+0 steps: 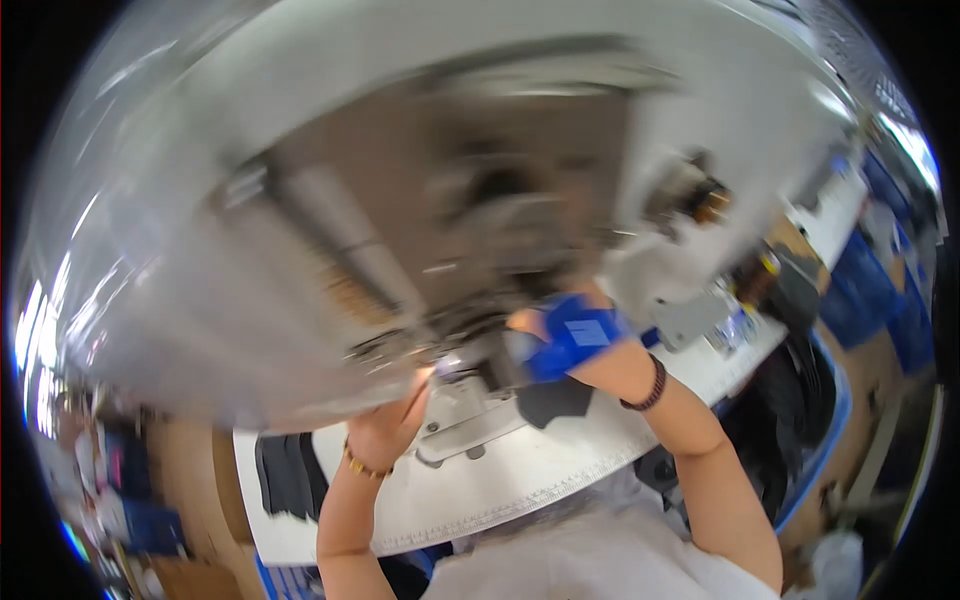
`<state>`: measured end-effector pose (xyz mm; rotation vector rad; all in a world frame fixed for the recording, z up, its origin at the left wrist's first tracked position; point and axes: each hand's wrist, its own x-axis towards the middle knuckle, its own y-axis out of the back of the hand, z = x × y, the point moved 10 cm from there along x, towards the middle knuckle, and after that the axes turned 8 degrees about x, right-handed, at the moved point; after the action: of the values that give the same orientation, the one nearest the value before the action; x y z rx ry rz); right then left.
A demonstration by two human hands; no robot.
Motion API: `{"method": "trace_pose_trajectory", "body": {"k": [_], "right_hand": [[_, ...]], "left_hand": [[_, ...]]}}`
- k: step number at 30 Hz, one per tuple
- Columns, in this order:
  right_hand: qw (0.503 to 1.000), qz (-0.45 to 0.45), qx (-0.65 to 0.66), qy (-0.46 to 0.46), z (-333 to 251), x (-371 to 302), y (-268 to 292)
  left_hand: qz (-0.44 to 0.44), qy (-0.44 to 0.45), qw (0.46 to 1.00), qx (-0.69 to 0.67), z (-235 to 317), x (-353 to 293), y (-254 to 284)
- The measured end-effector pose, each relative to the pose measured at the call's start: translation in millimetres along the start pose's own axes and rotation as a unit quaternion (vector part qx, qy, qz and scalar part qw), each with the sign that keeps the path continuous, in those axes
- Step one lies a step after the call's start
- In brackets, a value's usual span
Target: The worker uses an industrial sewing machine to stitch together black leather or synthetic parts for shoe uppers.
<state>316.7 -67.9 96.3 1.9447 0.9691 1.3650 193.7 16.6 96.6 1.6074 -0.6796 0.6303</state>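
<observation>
A sewing machine head [500, 200] fills the upper middle, smeared by motion. My left hand [385, 430], with a beaded bracelet at the wrist, reaches up to the lit needle area. Its visible fingers look pressed together, but their tips go behind the machine's lower edge, and what they hold is hidden. At the right of the needle area is my right hand [615, 365], with a dark bracelet. A blue thing [575, 335] with a pale patch covers most of that hand and its fingers; whether they grip it is unclear. A dark grey piece [555, 400] lies below the right hand.
On the white table [480, 500], dark grey fabric pieces [290, 475] lie at the left edge. A measuring scale runs along the near edge. At the right, a blue-rimmed bin [820, 440] holds dark fabric. Small tools and a clear bag lie at the table's right end.
</observation>
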Motion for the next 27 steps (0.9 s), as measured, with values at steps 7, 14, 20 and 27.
{"method": "trace_pose_trajectory", "body": {"k": [7,14,20,27], "right_hand": [[0.987,0.144,0.063,-0.006,57,-64,13],[0.979,0.195,0.05,-0.042,48,-115,39],[0.909,0.005,0.342,-0.236,56,-144,9],[0.918,0.035,0.23,-0.319,99,-250,27]], "left_hand": [[-0.244,0.071,0.941,-0.225,62,-56,-104],[-0.205,-0.163,0.931,-0.254,103,-71,-119],[-0.157,0.021,0.853,-0.498,103,-26,-12],[0.065,0.187,0.933,-0.301,18,-45,-9]]}}
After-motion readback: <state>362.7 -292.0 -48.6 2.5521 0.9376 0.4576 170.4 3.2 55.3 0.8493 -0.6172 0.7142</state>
